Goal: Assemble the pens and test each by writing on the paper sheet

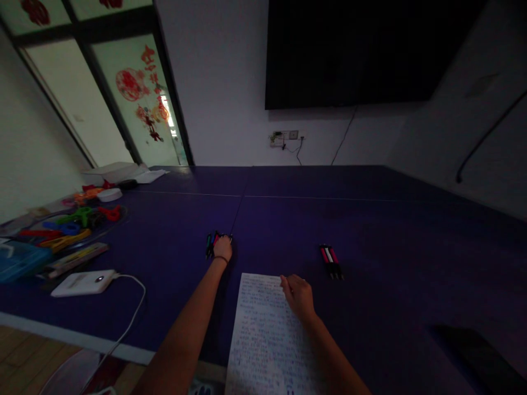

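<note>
On the purple table, a small bunch of pens [209, 246] with dark and coloured barrels lies to the left of centre. My left hand [223, 248] is over the right side of this bunch, its fingers closed down on a pen and mostly hidden by the hand. A handwritten sheet of paper [263, 329] lies in front of me. At its upper right edge rests my right hand [298, 294], fingers curled; what they hold, if anything, is hidden. Farther right, several pens [330, 261] with pink, white and black barrels lie side by side.
A white power bank [84, 283] with a cable lies at the left, near a blue box [24, 260] and a pile of coloured clamps [80, 218]. A dark flat object [477, 351] lies at the front right. A wall-mounted screen [362, 52] hangs beyond the purple table [284, 219].
</note>
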{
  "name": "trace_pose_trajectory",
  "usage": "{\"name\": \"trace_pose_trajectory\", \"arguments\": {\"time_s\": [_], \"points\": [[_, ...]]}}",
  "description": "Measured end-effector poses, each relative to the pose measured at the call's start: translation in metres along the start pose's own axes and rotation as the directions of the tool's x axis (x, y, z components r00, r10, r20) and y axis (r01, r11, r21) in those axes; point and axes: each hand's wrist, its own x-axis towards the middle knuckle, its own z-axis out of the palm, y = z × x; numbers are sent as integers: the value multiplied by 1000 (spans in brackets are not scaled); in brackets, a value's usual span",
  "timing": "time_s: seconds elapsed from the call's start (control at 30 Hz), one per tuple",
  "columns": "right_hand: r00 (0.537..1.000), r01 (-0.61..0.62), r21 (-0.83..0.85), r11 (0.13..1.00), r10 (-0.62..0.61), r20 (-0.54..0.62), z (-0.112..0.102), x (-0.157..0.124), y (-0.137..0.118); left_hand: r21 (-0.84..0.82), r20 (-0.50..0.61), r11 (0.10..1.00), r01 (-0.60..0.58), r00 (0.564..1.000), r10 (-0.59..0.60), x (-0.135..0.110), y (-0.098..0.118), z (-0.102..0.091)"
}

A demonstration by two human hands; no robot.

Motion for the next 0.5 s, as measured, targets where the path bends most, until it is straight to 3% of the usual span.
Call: {"name": "trace_pose_trajectory", "arguments": {"time_s": [0.2,0.3,0.33,0.4,0.47,0.5], "points": [[983,-183,186,965,180,32,3,-3,5,-208,57,978,10,998,2,0,8,-12],[897,-431,380,819,434,83,5,-1,7,-391,99,920,-36,992,81,-13,15,-14],[842,-515,480,711,525,125,6,0,7,-457,116,888,-53,986,119,-20,19,-12],[718,-627,673,392,626,304,9,3,7,-581,144,810,-77,970,195,-40,27,-5],[615,-687,726,27,554,561,12,5,6,-721,165,690,-64,951,262,-60,35,7],[574,-708,696,-121,475,667,13,5,5,-858,181,514,2,937,299,-70,38,14]]}}
